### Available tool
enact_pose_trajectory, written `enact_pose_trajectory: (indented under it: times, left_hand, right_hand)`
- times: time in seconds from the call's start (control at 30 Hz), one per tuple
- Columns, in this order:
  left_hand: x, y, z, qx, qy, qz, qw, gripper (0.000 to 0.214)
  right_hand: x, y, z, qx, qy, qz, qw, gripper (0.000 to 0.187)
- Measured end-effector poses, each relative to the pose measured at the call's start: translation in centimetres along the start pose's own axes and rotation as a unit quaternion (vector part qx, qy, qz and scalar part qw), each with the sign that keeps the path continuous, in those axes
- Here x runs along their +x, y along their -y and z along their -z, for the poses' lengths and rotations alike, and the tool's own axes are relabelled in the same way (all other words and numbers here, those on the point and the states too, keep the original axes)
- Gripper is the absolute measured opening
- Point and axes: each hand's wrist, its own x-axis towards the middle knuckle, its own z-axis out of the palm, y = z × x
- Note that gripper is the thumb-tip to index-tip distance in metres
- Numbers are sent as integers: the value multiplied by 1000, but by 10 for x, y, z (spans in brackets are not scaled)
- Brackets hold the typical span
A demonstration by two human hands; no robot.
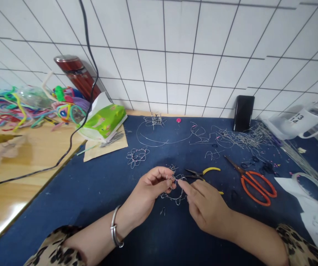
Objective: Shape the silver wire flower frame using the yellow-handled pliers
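Note:
Between the thumb and fingers of my left hand (155, 184) is a ring of thin silver wire (179, 200) bent into small loops, with pink bits on it. My right hand (207, 205) is closed at the ring's right side, its index fingertip against the wire; its thumb tip is hidden. Just behind my right hand lie pliers with yellow handles (211, 169), partly covered by it. A small bent piece of wire (162, 211) rests on the dark blue mat (103, 195) below the ring. Another looped wire ring (137, 157) lies to the left.
Orange-handled scissors (258, 187) and a tangle of wires (236, 137) are on the right. A black phone (243, 113) leans on the tiled wall near a white mug (303, 122). At left are a tissue pack (102, 120), a red flask (77, 75) and a black cable (71, 142).

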Motion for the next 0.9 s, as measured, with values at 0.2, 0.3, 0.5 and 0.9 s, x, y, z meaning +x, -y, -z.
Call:
enact_pose_trajectory:
  times: [0.2, 0.3, 0.5, 0.9]
  left_hand:
    - [0, -1, 0, 2, 3, 17, 1000, 13]
    - [0, -2, 0, -2, 3, 21, 1000, 13]
    - [0, -2, 1, -4, 11, 25, 1000, 9]
    - [-1, -3, 0, 2, 18, 19, 1000, 11]
  right_hand:
    - [1, -4, -2, 69, -16, -74, 995, 49]
    - [1, -5, -3, 114, -28, -87, 989, 47]
    - [3, -7, -2, 191, -33, -111, 975, 46]
    - [3, -6, 3, 245, -65, -145, 956, 38]
